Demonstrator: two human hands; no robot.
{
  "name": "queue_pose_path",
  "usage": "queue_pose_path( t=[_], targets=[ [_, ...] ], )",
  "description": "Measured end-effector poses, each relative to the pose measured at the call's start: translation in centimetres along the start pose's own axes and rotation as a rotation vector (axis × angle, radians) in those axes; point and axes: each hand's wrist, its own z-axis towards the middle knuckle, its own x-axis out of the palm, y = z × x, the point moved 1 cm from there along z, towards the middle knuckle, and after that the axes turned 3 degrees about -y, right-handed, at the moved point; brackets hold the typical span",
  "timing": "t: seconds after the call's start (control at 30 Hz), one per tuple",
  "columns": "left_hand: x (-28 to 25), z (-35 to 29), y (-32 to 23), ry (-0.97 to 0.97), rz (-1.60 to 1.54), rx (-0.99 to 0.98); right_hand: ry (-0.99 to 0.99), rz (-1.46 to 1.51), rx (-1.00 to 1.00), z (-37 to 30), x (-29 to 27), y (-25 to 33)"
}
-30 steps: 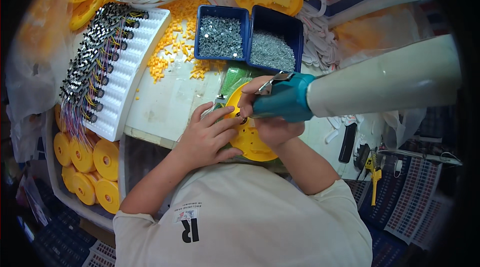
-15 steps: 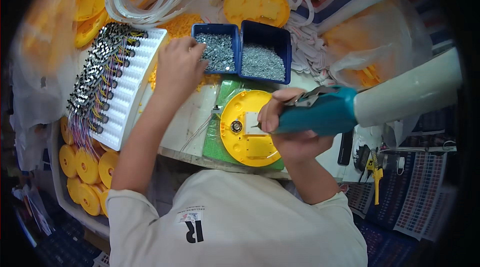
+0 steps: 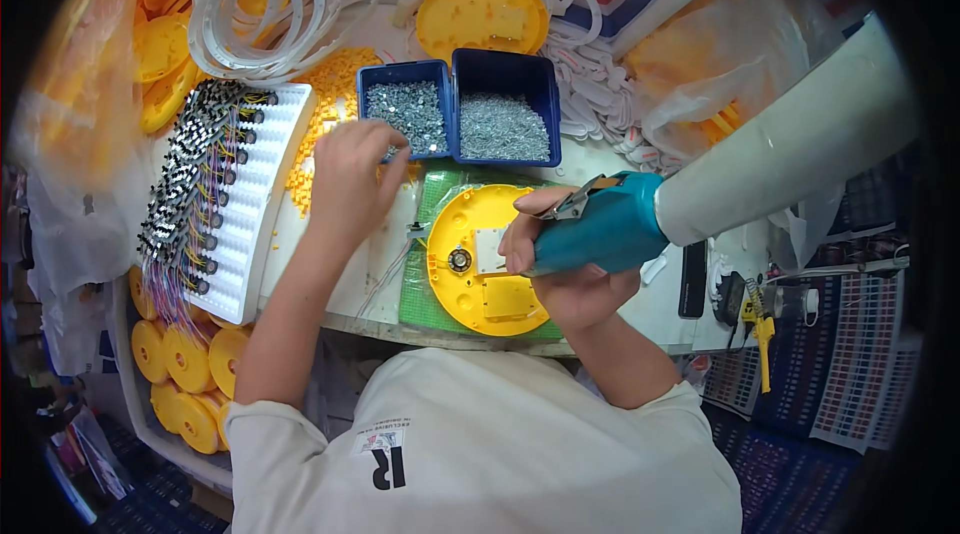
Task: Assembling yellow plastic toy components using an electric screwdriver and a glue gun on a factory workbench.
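Note:
My right hand (image 3: 570, 284) is wrapped round a teal power screwdriver (image 3: 605, 226), its tip over a round yellow plastic housing (image 3: 462, 299). The housing lies on a green mat (image 3: 420, 279) and holds a small round black part and a white block (image 3: 488, 249). My left hand (image 3: 352, 174) is at the near edge of the smaller blue bin (image 3: 362, 84), which holds small metal pieces. Its thumb and fingers are drawn together; whatever they pinch is too small to make out. A small connector with thin wires (image 3: 405, 246) lies left of the housing.
A second blue bin (image 3: 550, 99) of metal bits stands beside the first. At left is a white ribbed tray (image 3: 265, 184) of wired parts. Yellow discs (image 3: 185, 359) fill a crate below it. A pale thick tube (image 3: 780, 174) extends from the screwdriver. White rings (image 3: 250, 24) lie at the back.
My left hand has drawn back from inside the smaller blue bin to its near edge. My right hand still holds the screwdriver over the housing. The whole view has shifted slightly.

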Motion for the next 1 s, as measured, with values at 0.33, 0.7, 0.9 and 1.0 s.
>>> queue_pose_path(
  t=[0.33, 0.7, 0.9, 1.0],
  targets=[
    [-0.7, -9.5, -7.6, 0.037, -0.475, -0.161, 0.032, 0.080, 0.001, 1.2, 1.2, -0.5],
    [0.4, -10.8, -8.1, 0.013, -0.509, -0.212, 0.084, 0.129, 0.036, 1.4, 2.3, -1.6],
    [0.4, -10.7, -8.2, 0.010, -0.523, -0.224, 0.131, 0.185, -0.035, 1.2, 2.2, -3.0],
    [0.4, -10.7, -8.0, 0.013, -0.526, -0.234, 0.048, 0.188, -0.014, 1.2, 2.8, -2.7]
  ],
)
